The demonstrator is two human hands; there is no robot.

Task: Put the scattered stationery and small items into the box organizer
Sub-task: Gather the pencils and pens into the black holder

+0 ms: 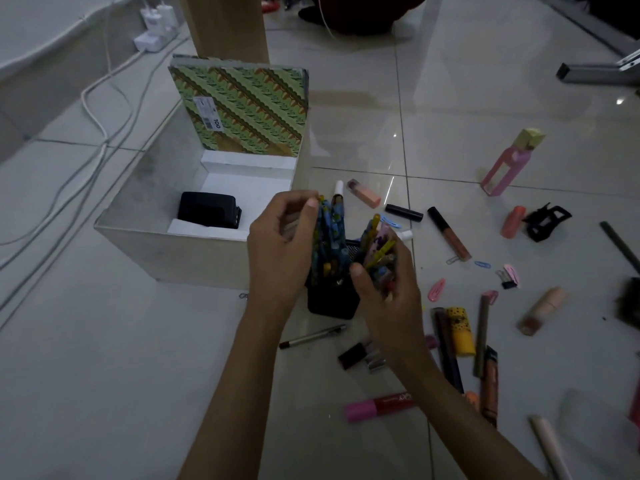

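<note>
A black mesh pen holder (329,301) stands on the tiled floor just right of the grey box organizer (194,252), whose patterned green lid (242,109) stands open. My left hand (280,251) grips a bunch of blue patterned pens (329,233) standing in the holder. My right hand (384,282) holds a second bunch of yellow and pink pens (375,245) at the holder's right side. Inside the box lies a black case (207,209). Scattered items lie to the right: a lip gloss tube (448,233), a yellow tube (460,330), a pink marker (377,405).
A pink bottle (512,161) stands at the right, with a black hair claw (547,221) and clips (507,277) nearby. A silver pen (311,337) lies below the holder. White cables (97,133) and a power strip (154,32) run along the left. A wooden leg (225,26) rises behind the box.
</note>
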